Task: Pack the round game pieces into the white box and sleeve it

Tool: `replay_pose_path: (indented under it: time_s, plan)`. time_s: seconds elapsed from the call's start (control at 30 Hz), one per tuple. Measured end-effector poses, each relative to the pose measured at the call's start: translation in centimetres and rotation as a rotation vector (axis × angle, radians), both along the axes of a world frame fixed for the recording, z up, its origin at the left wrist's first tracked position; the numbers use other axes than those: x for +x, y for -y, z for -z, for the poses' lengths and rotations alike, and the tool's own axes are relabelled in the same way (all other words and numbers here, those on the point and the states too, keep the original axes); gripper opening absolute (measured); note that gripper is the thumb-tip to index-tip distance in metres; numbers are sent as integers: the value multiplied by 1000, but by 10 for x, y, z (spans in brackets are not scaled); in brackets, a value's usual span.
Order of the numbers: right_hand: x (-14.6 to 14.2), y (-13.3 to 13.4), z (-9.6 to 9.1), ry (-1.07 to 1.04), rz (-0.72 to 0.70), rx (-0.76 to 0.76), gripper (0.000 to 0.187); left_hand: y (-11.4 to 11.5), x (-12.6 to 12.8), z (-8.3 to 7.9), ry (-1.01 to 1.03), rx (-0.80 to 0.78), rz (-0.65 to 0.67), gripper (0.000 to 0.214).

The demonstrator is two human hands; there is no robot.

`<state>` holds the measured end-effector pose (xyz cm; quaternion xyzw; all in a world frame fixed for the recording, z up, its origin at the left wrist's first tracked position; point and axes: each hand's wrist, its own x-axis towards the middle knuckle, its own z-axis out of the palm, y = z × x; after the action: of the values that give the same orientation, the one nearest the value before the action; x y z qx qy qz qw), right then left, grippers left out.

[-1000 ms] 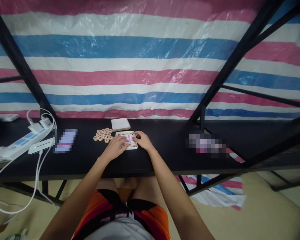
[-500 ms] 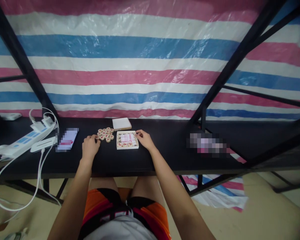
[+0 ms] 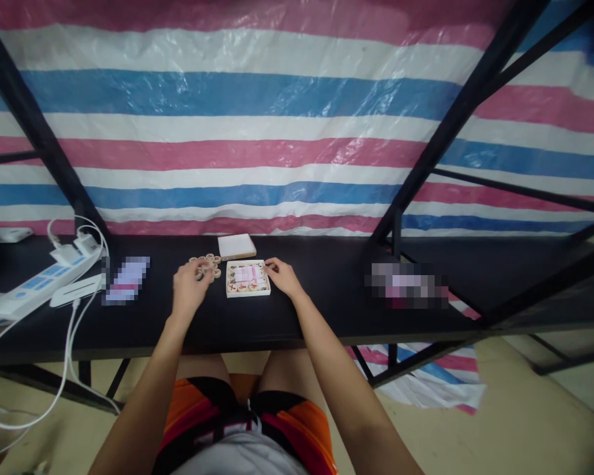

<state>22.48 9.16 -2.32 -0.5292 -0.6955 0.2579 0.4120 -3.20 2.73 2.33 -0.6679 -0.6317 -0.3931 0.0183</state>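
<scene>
Head view: left hand (image 3: 190,284) at round pale pieces (image 3: 217,273), right hand (image 3: 283,276) at open white box (image 3: 249,294), grips unclear.

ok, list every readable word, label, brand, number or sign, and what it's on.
None legible.
Loose Chinese chess pieces: marks too small and blurred.
Boxed pieces: red and black characters, too small.
Pink-and-white insert in the white box: print blurred.
Phone-shaped item, item at right: pixelated.
Shorts: pale marking, unreadable.
</scene>
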Motion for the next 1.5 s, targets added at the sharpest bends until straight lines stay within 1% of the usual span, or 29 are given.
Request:
replay_pose_path:
  time_s: [0.07, 0.13, 0.17, 0.23, 0.3, 0.4, 0.5, 0.63, 0.7, 0.77, 0.83, 0.9, 0.97, 1.0, 1.07, 1.23, 1.5]
  plan:
    - [0, -1, 1, 2, 2, 6, 19, 0, 28, 0, -35, -5, 264, 21]
    - [1, -1, 2, 0, 3, 15, 20, 1, 56, 2, -119, -53, 419, 17]
    - [1, -2, 2, -2, 2, 20, 20, 0, 68, 3, -164, -74, 456, 15]
    - [1, -2, 2, -5, -3, 25, 20, -2, 85, 4, -254, -83, 492, 13]
    - [1, -2, 2, -5, -6, 19, 21, -5, 93, 6, -308, -95, 507, 13]
    - [1, -1, 1, -2, -1, 10, 21, -8, 93, 9, -330, -124, 533, 17]
    - [1, -1, 1, 0, 1, 16, 20, -7, 92, 11, -326, -115, 575, 22]
    - [1, -2, 3, -8, 4, 15, 20, -11, 87, 3, -280, -107, 639, 22]
    - [1, -3, 4, -4, 5, 14, 21, -19, 72, -4, -214, -113, 598, 22]
    - [2, -4, 6, 2, 2, 21, 21, -29, 45, -9, -176, -108, 474, 23]
    - [2, -5, 7, 0, 5, 24, 21, -37, 12, -9, -154, -102, 257, 25]
    - [3, -5, 7, -7, 8, 22, 22, -38, -19, -5, -135, -117, 58, 25]
    - [3, -5, 7, -11, 4, 17, 22, -35, -39, 1, -100, -169, -107, 24]
    - [3, -5, 7, -13, 3, 15, 22, -33, -44, 3, -100, -177, -148, 23]
    - [3, -5, 6, -22, 4, 15, 22, -28, -44, 7, -121, -203, -159, 22]
    - [3, -5, 6, -30, 15, 9, 21, -23, -32, 10, -204, -307, -88, 20]
    - [3, -5, 6, -23, 8, 20, 23, -20, -29, 7, -276, -367, -145, 21]
